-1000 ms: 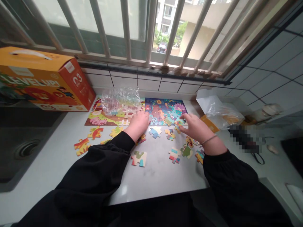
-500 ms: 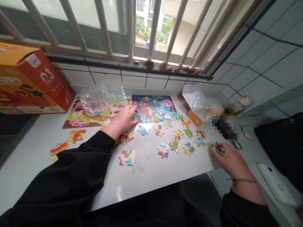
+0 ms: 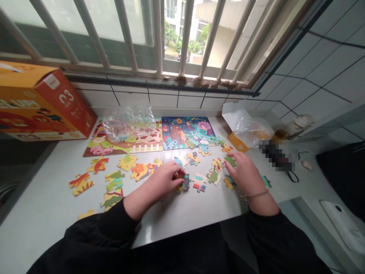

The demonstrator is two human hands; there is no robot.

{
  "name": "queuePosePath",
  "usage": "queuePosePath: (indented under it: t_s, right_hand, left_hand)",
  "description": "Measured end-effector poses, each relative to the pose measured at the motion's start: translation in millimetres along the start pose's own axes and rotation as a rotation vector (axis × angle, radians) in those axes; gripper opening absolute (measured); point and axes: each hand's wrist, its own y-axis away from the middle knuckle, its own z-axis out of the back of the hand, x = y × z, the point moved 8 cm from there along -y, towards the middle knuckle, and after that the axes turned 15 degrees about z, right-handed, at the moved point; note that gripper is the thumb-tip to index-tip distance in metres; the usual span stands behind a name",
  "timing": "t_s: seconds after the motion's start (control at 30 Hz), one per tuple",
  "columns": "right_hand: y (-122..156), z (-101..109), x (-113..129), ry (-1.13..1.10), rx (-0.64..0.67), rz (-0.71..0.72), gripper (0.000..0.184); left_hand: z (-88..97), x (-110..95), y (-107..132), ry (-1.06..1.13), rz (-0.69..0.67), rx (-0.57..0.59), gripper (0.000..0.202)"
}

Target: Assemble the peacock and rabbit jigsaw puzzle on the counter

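White countertop carrying loose puzzle pieces. Left hand pinches one piece between curled fingertips, mid-counter, with bare surface between it and the front edge. Right hand lies flat, fingers loosely spread over scattered pieces near the right edge, gripping nothing. Assembled puzzle abuts the tiled wall.

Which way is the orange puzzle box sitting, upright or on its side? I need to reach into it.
On its side: the orange puzzle box lies lengthwise on the counter. Whether it is open cannot be told.
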Motion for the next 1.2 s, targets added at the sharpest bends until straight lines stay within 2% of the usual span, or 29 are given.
queuePosePath:
  t_s: [0.07, 0.13, 0.23, 0.3, 0.4, 0.57, 0.67, 0.73, 0.8, 0.9, 0.97, 1.03, 1.13, 1.2]
  right_hand:
    - [-40.7, -19.7, 30.1, -0.048, 0.037, 0.079, 0.028]
    - [-73.1, -37.0, 50.7, -0.043, 0.108, 0.098, 0.031]
    - [-97.9, -56.0, 61.5, 0.029, 0.282, 0.039, 0.038]
    - [-98.5, -62.0, 59.8, 0.068, 0.379, -0.001, 0.035]
    - [-85.7, -61.9, 52.3, 0.109, 0.426, -0.019, 0.025]
    - [-67.2, -57.0, 48.9, 0.150, 0.457, -0.035, 0.025]
    - [-82.5, -57.0, 71.6, 0.087, 0.376, 0.097, 0.037]
    - [-97.7, -63.3, 90.4, 0.014, 0.341, 0.225, 0.049]
    - [-110.0, -74.4, 100.5, -0.023, 0.365, 0.293, 0.055]
    - [-120.6, -87.1, 99.4, -0.025, 0.417, 0.280, 0.052]
    - [-124.1, -88.2, 96.2, -0.021, 0.420, 0.263, 0.048]
    - [-126.9, -86.0, 92.6, -0.007, 0.417, 0.234, 0.042]
    - [-133.1, -80.9, 85.5, 0.032, 0.410, 0.158, 0.031]
    - [-137.5, -77.3, 81.4, 0.051, 0.401, 0.121, 0.028]
  left_hand:
    - [-9.2, 2.2, 5.0, -0.076, 0.005, -0.026, 0.008]
    - [-10.6, 6.8, 9.3, -0.138, 0.014, -0.047, 0.008]
    - [-3.5, 12.5, 19.4, -0.263, 0.024, -0.083, 0.011]
    - [1.8, 12.7, 26.0, -0.356, 0.014, -0.117, 0.012]
    - [1.1, 5.5, 28.0, -0.431, -0.060, -0.163, 0.017]
    - [-22.6, -8.0, 7.7, -0.582, -0.148, -0.192, 0.045]
    - [-34.5, -13.8, -2.4, -0.652, -0.177, -0.182, 0.048]
    - [-34.9, -14.2, -5.1, -0.669, -0.165, -0.189, 0.048]
    - [-30.7, -12.6, -4.9, -0.680, -0.139, -0.206, 0.047]
    - [-22.1, -10.1, -3.5, -0.702, -0.079, -0.240, 0.041]
    - [-21.3, -12.4, -4.9, -0.698, -0.061, -0.248, 0.040]
    - [-29.3, -21.4, -8.9, -0.671, -0.118, -0.234, 0.040]
    - [-52.4, -38.2, -18.5, -0.621, -0.262, -0.180, 0.044]
    - [-64.0, -42.8, -25.8, -0.603, -0.291, -0.164, 0.048]
